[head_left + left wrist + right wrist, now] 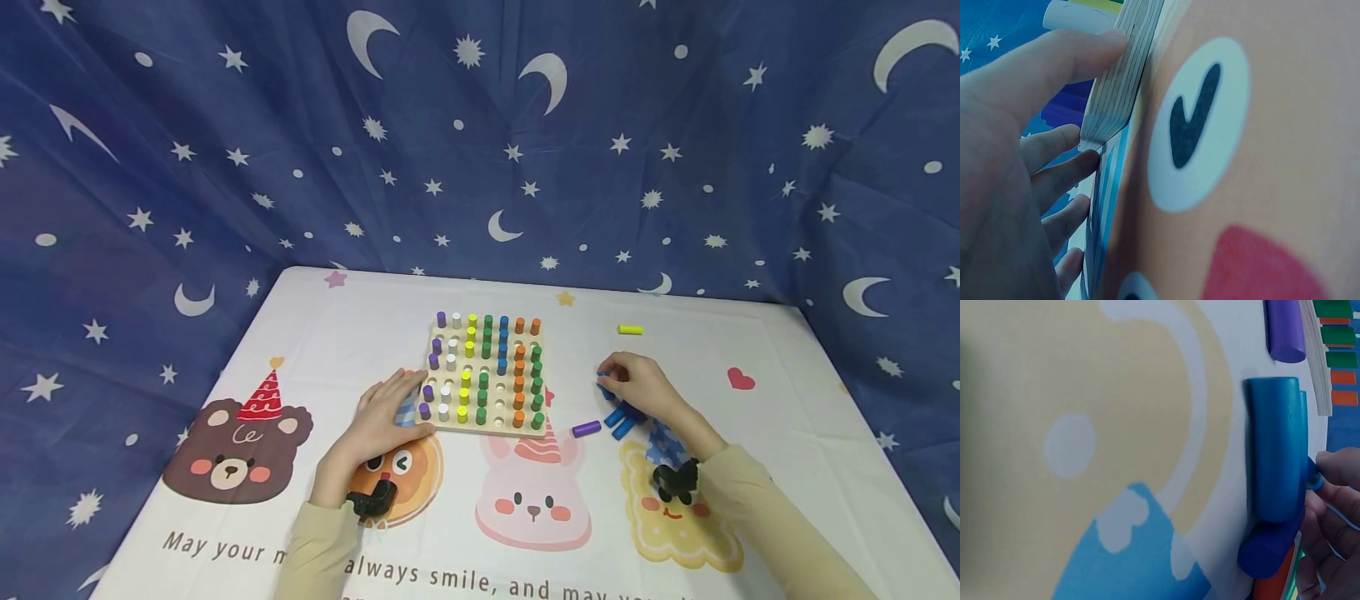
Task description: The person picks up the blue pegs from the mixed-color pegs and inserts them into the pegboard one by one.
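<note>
A wooden pegboard (487,432) holds upright pegs in purple, white, yellow, green, blue and orange, with some bare holes among them. My left hand (386,417) rests at its left side, fingers spread and fairly straight. In the left wrist view the thumb touches the board's layered edge (1125,75). To the right of the board, my right hand (637,385) pinches a blue peg (604,388) between thumb and fingers. Just below that hand lie loose blue pegs (622,428). The right wrist view also shows a dark purple peg (1263,553) and an orange peg (1271,578) beside them.
A purple peg (587,428) lies between the board and the loose blue pegs. Farther back on the right is a yellow peg (630,330). A printed white cloth (795,400) covers the table, and a starry blue curtain (420,150) rises behind it.
</note>
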`<move>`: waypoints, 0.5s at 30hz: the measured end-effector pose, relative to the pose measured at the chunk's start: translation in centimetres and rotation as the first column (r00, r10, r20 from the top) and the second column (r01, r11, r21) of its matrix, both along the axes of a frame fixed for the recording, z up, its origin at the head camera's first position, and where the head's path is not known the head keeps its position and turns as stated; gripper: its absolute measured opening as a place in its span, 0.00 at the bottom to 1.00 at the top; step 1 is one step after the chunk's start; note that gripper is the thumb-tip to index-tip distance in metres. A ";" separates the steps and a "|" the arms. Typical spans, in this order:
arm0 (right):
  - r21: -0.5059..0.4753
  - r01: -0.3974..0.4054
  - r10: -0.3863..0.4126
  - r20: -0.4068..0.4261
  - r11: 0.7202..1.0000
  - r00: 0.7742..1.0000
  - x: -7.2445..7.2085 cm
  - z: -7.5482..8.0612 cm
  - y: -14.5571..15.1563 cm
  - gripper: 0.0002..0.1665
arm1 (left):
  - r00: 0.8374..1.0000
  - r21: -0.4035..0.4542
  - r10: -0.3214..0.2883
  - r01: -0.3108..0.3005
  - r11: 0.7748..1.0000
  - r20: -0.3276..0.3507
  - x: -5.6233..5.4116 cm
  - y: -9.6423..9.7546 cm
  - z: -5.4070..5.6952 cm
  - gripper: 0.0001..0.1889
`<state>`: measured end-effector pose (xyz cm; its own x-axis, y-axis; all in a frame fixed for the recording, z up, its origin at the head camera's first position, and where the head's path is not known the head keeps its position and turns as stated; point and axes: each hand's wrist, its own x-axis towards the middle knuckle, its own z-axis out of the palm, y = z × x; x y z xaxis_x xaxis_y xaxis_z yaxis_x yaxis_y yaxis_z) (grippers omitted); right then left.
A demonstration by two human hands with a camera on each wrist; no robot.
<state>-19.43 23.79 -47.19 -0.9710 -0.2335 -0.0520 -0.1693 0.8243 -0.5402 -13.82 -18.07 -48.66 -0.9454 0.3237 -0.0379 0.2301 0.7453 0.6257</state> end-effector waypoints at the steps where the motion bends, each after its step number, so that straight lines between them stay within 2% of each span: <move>1: -0.009 0.001 -0.001 0.002 1.000 1.000 0.0 0.0 0.0 0.11 | 1.000 0.000 0.000 0.000 1.000 0.000 0.0 0.0 0.0 0.44; 15: -0.139 -0.018 0.018 -0.003 0.990 1.000 1.0 0.6 -0.5 0.10 | 1.000 0.007 0.002 -0.002 1.000 0.007 0.1 0.1 0.1 0.44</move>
